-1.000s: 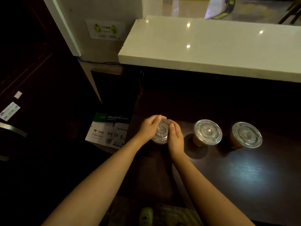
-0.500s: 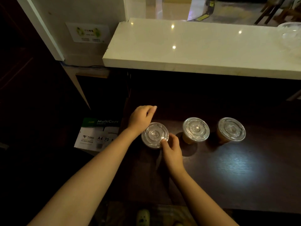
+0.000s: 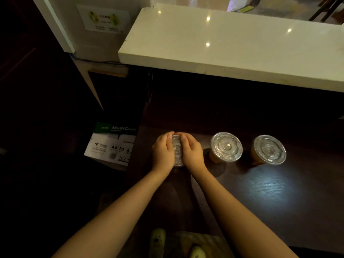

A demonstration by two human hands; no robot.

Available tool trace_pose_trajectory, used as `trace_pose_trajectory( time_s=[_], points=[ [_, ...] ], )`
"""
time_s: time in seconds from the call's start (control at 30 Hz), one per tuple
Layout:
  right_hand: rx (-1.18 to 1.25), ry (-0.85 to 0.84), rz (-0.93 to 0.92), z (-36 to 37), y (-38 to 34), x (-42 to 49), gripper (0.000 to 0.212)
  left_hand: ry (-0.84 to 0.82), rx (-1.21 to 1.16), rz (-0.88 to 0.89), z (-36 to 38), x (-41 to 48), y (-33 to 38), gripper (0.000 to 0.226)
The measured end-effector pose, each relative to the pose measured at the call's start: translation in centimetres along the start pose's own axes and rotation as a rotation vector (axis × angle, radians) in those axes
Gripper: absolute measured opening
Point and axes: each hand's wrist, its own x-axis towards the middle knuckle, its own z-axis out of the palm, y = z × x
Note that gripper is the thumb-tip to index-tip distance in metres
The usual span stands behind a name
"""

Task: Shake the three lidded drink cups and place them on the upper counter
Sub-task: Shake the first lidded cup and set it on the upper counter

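A white-and-green carton printed "MultiCopy", "A4" and "70" sits low at centre left of the frame, just beside the left edge of the dark wooden desk. A wall notice at upper left is too blurred to read. At the desk's left end, the left grip and right grip curl round the leftmost cup from either side. Their fingertips nearly meet over its far rim, and only a strip of clear lid shows between them. Right of centre, the middle cup and the right cup stand apart from each other and from the hands, amber drink showing under their clear lids. All three cups stand upright, long axis vertical, lids towards the camera. The pale upper counter juts out across the top of the frame, with lights reflected on it. Two light shoes show at bottom centre.
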Motion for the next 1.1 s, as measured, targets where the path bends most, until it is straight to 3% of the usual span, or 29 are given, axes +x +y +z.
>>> trace_pose_trajectory(
  time_s=[0.3,0.53,0.73,0.9,1.0,1.1],
  points=[
    [0.019,0.045,0.009,0.3,0.0,-0.1,0.027,-0.059,0.094,0.058,-0.3,0.2,0.6,0.037],
    [0.103,0.144,0.081,0.3,-0.5,-1.6,0.03,-0.369,0.205,0.157,-1.2,2.2,1.0,0.039],
    [0.062,0.075,0.053,-0.8,-0.1,-4.9,0.042,-0.612,0.596,0.45,-1.9,4.1,2.2,0.042],
    [0.098,0.017,0.064,-1.4,1.2,-7.5,0.046,-0.662,0.896,0.657,-1.8,4.3,3.9,0.051],
    [0.134,-0.017,0.088,-2.4,2.8,-7.8,0.048,-0.591,0.768,0.569,-0.6,2.7,4.6,0.046],
    [-0.002,-0.17,0.033,-2.9,3.8,-7.0,0.064,-0.566,0.851,0.561,1.0,1.1,4.0,0.046]
  ],
)
